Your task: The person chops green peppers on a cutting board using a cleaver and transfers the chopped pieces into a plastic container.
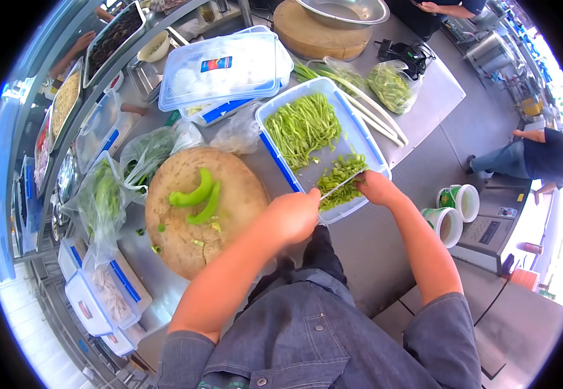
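My left hand (301, 214) is closed in a fist at the near end of a thin knife blade (341, 185), seen almost edge-on. At the blade's other end, my right hand (380, 189) has its fingers curled in against shredded green pepper (346, 170); the fingertips are hidden. Both hands are over the near end of a clear tub with a blue-clipped rim (371, 144). A larger pile of green shreds (304, 126) fills its far end. Left of the tub, curved green pepper pieces (192, 191) lie on a round wooden chopping board (171, 165) with small scraps.
Behind stand lidded tubs (223, 68), another round board (323, 39) with a metal bowl (349, 10), and long white-green stalks (378, 120). Bags of greens (103, 201) lie left. On the right are white buckets (450, 223) and a person (544, 155); another person's hand (430, 8) shows at the top.
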Demonstrator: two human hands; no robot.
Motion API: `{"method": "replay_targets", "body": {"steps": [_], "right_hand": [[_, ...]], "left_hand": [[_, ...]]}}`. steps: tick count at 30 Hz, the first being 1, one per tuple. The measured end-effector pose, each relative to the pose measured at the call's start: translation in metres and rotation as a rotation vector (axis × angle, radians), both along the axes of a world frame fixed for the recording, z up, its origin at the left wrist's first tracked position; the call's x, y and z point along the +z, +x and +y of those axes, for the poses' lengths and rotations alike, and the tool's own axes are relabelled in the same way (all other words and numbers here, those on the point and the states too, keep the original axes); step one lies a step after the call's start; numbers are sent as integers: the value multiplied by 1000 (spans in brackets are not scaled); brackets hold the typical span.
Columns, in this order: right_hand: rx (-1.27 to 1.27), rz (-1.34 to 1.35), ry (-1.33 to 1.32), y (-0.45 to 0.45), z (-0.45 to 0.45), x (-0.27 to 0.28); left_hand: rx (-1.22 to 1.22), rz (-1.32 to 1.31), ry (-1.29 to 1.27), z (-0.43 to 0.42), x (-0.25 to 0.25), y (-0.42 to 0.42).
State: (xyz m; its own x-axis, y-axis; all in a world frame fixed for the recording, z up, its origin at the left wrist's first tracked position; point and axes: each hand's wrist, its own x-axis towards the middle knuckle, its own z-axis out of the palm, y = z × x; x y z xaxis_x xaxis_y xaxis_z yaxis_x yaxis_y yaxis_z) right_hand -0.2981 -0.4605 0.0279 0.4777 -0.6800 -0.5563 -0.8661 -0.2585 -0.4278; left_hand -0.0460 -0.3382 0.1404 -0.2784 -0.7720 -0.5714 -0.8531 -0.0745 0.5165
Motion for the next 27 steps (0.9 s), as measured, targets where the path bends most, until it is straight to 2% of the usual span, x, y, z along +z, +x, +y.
{"method": "replay_targets", "body": {"steps": [5, 7, 8, 10, 14, 16, 17, 19, 20, 22, 25, 26, 27], "right_hand": [[57, -103, -3, 4, 11, -17], [281, -134, 42, 8, 14, -14], [289, -134, 45, 10, 16, -14], [70, -281, -159, 12, 18, -14], [235, -105, -68, 19, 26, -16], [24, -264, -309, 28, 24, -15], [50, -275, -302, 30, 27, -18], [115, -183, -554, 40, 38, -28], [152, -213, -553, 50, 38, -28], [-294, -578, -362, 67, 54, -2], [-238, -669, -196, 116, 102, 11], [-119, -742, -150, 137, 121, 10], [1, -813, -108, 160, 139, 7]], "left_hand": [[144, 56, -7, 35, 14, 22], [209, 84, 0, 52, 16, 33], [286, 123, -9, 64, 16, 37], [375, 163, -26, 81, 13, 47], [447, 277, -119, 119, 1, 66], [500, 314, -194, 139, -13, 70], [585, 392, -140, 149, -21, 71], [707, 446, -96, 176, -24, 76], [828, 519, -33, 187, -24, 75], [1012, 585, 77, 213, -21, 81], [1253, 730, 146, 264, -39, 95], [1373, 821, 114, 286, -53, 95], [1387, 822, 105, 306, -66, 96]]}}
